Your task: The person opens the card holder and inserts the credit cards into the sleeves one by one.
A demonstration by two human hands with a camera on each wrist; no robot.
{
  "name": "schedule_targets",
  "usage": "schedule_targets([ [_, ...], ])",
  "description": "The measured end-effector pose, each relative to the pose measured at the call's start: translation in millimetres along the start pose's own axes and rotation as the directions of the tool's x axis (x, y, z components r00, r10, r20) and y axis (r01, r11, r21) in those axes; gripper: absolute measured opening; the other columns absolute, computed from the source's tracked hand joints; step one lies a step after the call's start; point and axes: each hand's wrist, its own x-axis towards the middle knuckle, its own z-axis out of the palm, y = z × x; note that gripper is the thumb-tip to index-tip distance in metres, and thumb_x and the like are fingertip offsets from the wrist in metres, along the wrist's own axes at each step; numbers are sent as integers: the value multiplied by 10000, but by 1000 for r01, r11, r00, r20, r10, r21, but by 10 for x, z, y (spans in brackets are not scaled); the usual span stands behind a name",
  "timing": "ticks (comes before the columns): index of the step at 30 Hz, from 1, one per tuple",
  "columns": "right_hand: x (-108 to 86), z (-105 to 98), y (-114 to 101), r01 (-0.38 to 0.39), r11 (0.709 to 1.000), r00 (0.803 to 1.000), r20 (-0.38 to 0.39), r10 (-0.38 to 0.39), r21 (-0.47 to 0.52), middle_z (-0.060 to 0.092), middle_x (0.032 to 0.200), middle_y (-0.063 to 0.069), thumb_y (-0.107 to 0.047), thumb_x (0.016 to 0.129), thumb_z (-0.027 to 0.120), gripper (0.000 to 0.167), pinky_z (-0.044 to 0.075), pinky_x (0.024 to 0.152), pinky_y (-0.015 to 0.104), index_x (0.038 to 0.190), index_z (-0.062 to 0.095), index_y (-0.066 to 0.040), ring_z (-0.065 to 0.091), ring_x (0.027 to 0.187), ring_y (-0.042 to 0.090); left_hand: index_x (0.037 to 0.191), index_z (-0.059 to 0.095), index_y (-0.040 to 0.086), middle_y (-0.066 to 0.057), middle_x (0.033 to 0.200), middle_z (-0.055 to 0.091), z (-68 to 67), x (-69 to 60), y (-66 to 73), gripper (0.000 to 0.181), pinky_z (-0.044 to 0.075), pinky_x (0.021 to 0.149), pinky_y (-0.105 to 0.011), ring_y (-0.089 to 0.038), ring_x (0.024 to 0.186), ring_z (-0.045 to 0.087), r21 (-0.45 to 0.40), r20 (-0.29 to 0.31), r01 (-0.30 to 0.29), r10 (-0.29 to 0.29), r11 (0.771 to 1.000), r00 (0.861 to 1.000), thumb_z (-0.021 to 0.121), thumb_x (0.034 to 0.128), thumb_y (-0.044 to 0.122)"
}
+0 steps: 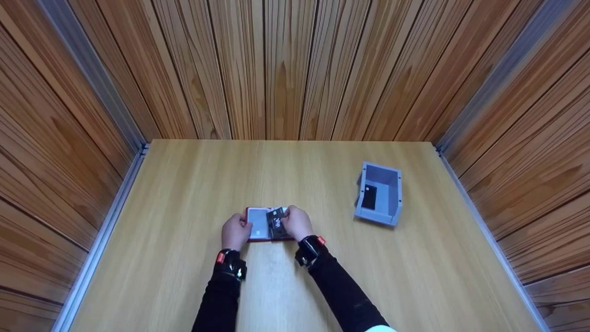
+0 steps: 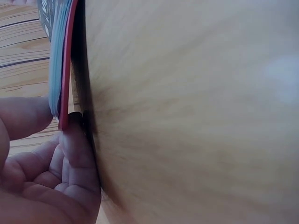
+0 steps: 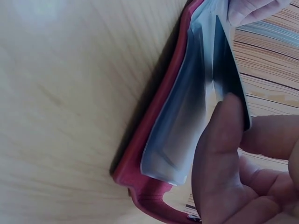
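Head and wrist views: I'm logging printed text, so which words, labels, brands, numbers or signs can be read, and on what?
Held card: pale lettering, perhaps "VIP", but too small and blurred to be sure.
Second card, in the bin: a pale mark, too small to read.
Red tags on the wristbands: any print is too small to read.

Tabletop (image 1: 184, 180): pale wood grain, soft sheen at near middle. Far wall (image 1: 283, 69): upright brown planking, dark seams. Left wall (image 1: 41, 115), right wall (image 1: 544, 166): matching planking. Left post (image 1: 92, 64), right post (image 1: 503, 69): grey metal, one in each far corner. Left rail (image 1: 102, 240), right rail (image 1: 488, 236): metal, lining tabletop's sides.
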Motion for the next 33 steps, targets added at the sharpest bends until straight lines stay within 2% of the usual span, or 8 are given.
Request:
schedule_targets([
  [7,1,13,16,38,999,999,-34,-38,-14,628,776,88,-30,829,703,113,494,711,409,816,591,-33,600,748,267,1043,647,-92,-119,825,628,-5,-15,5,251,473,756,-427,-293,806,598,7,-12,-19,19,1000,1000,702,839,43],
  [18,20,52,22,22,1000,997,-70,-24,-15,655,798,111,-24,825,700,83,505,729,429,829,617,-20,627,768,296,1039,645,-86,-124,840,627,1,-14,5,240,474,760,-425,-292,814,595,-2,-3,7,-7,1000,1000,706,845,41],
  [26,36,49,25,-17,1000,999,-36,17,8,661,836,113,-32,851,707,82,506,763,420,863,626,-22,627,803,287,1048,644,-92,-123,836,629,6,-2,-5,245,477,757,-427,-288,811,597,-5,1,6,-6,1000,1000,704,851,42],
  [33,27,66,32,17,1000,999,-38,-16,16,648,803,97,-22,841,719,96,504,739,408,846,623,-20,616,776,272,1030,642,-85,-113,829,618,-5,-3,1,232,471,752,-422,-287,806,590,11,2,-5,5,1000,1000,707,852,48],
])
